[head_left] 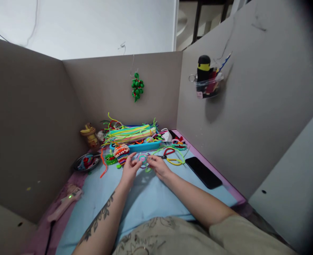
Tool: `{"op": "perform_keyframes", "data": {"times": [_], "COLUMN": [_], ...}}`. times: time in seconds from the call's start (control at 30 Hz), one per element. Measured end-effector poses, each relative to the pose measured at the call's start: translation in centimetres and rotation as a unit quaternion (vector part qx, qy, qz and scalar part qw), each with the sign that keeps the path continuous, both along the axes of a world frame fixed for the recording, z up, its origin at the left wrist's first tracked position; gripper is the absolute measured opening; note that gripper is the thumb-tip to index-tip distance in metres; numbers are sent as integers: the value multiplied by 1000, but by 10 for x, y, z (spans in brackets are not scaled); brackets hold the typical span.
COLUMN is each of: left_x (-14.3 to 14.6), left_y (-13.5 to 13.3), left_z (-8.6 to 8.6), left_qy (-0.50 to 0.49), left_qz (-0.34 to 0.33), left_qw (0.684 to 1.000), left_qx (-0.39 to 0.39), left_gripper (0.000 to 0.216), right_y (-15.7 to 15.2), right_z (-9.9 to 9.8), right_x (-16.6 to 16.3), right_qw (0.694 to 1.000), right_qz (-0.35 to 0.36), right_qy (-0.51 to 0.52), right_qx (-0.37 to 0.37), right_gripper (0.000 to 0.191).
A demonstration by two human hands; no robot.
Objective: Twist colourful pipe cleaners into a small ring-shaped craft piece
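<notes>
Both hands hold a small round pipe-cleaner piece (143, 159) in purple, pink and teal, with a bit of light green below it. My left hand (131, 168) grips its left edge, thumb against fingers. On the opposite edge, my right hand (159, 166) pinches it with bent fingers. Just beyond the right hand lie scissors (175, 161) with red and yellow handles. Left of the hands sit a striped pipe-cleaner piece (122, 159) and a peach and orange one (121, 150) above it.
A blue tray (151, 146) carries a heap of colourful pipe cleaners (132, 134). A black phone (203, 173) lies at right; a pink glue gun (66, 203) with a green light lies at left. A dark bowl (75, 165) holds scraps. Grey partitions (156, 88) enclose the table.
</notes>
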State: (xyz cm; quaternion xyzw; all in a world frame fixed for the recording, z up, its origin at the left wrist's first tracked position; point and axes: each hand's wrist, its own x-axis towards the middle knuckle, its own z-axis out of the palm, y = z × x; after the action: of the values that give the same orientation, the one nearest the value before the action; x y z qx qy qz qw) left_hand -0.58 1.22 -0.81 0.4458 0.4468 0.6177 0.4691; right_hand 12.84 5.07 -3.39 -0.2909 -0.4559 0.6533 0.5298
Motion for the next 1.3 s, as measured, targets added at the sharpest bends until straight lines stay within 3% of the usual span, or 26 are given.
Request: {"op": "perform_keyframes", "data": {"times": [0.23,0.4,0.57,0.8,1.03,1.2,1.3], "left_x": [-1,-7,-10,-6,-6,-5,-3], "left_y": [0,4,5,4,6,4,1], "left_z": [0,-4,-6,-6,-13,-9,-3], "left_qy": [40,42,10,-25,-49,-69,-77], "left_qz": [-39,-24,-67,-24,-16,-23,-39], "left_qw": [998,998,994,996,995,992,992], "left_qx": [26,-45,-86,-83,-86,-100,-96], "left_gripper": [56,34,34,48,51,55,59], "right_y": [-1,-3,-4,-3,-2,-2,1], "right_z": [2,2,1,-2,-4,-3,-6], "right_x": [4,5,4,4,5,4,2], "right_qw": [993,977,979,980,979,981,994], "right_qz": [-15,-43,-40,-26,-25,-41,-21], "right_qy": [-75,-147,-144,-140,-145,-131,-86], "right_qx": [88,146,135,135,138,137,71], "right_gripper": [24,23,23,27,28,26,28]}}
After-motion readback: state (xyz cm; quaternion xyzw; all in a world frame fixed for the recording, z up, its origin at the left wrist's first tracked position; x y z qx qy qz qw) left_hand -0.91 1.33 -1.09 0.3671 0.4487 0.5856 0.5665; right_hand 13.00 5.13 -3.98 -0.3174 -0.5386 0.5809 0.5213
